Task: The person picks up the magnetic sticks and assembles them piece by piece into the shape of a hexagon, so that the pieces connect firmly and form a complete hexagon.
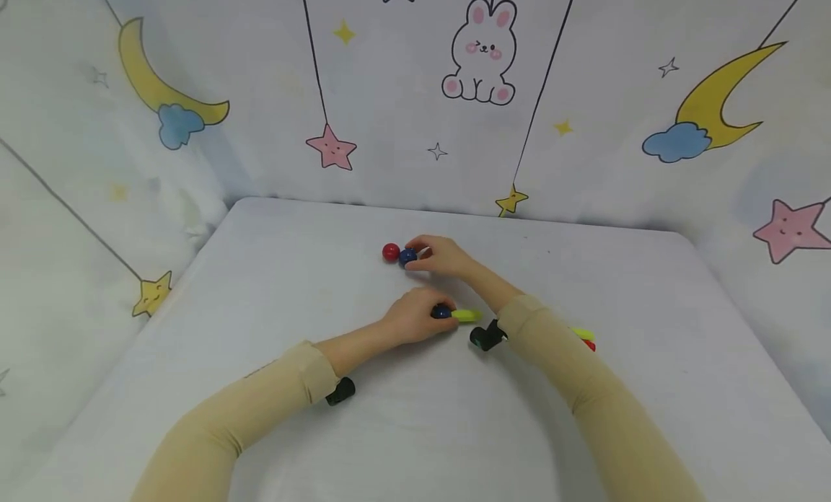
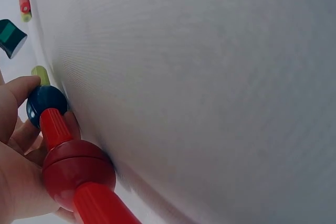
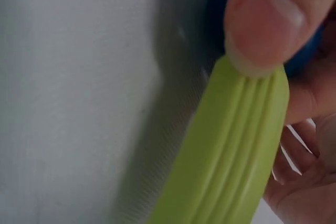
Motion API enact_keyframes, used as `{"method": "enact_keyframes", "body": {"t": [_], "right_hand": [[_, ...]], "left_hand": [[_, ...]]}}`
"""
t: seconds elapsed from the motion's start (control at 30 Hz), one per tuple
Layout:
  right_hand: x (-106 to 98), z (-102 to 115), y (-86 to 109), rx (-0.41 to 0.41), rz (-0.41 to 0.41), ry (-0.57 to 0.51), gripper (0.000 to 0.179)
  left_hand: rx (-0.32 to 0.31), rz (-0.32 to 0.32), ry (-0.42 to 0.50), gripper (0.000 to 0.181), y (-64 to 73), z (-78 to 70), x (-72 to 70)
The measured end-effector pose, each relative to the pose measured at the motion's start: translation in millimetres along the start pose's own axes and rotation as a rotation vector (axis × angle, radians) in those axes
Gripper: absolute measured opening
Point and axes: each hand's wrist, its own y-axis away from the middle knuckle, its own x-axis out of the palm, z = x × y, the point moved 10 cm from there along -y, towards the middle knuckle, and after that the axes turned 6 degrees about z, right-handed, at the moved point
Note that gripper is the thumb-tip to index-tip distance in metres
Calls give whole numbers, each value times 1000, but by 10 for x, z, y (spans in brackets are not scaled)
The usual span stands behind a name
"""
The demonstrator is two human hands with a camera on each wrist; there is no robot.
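My left hand [image 1: 418, 314] grips a dark blue ball [image 1: 441, 311], with a yellow-green rod [image 1: 466, 315] pointing right from it. In the left wrist view, a red rod [image 2: 54, 128] joins that ball to a red ball [image 2: 79, 171], which has another red rod [image 2: 102, 203] on its near side. Farther back, my right hand [image 1: 441, 257] pinches a second blue ball [image 1: 407, 257] between thumb and fingers. Beside it sits another red ball [image 1: 391, 252]. Close up in the right wrist view, a ridged yellow-green rod [image 3: 226, 150] ends under the thumb, at the blue ball.
Partly behind the right sleeve [image 1: 571, 365] lie a yellow-green piece [image 1: 583, 334] and a red piece [image 1: 589, 345]. Dark cylindrical devices [image 1: 487, 336] show at both wrists. The white table [image 1: 311, 271] meets a patterned cloth [image 1: 389, 177] at its back edge.
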Motion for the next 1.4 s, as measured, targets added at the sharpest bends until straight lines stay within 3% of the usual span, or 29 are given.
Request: {"method": "enact_keyframes", "body": {"t": [0.2,0.3,0.5,0.67,0.83,1.13,1.27,1.4], "right_hand": [[-43,-100,235,14,3,33,38],[-106,-212,502,10,19,20,38],[-292,-593,1080,76,-9,-40,41],[-341,-780,1387,72,-12,-66,42],[-324,-748,1472,41,-37,-86,40],[-360,-841,1414,172,-96,-118,45],[-354,-853,1403,193,-95,-144,47],[-342,-856,1404,200,-94,-149,48]], "left_hand": [[-11,1,-16,20,-21,-10,23],[-23,4,-16,20,-21,1,22],[-79,19,10,21,-9,64,19],[-99,2,11,20,-44,114,-12],[-77,-17,32,19,-158,152,-43],[-141,30,-13,31,-316,297,-120],[-193,92,-84,49,-214,346,-164],[-248,177,-172,64,81,391,-258]]}}
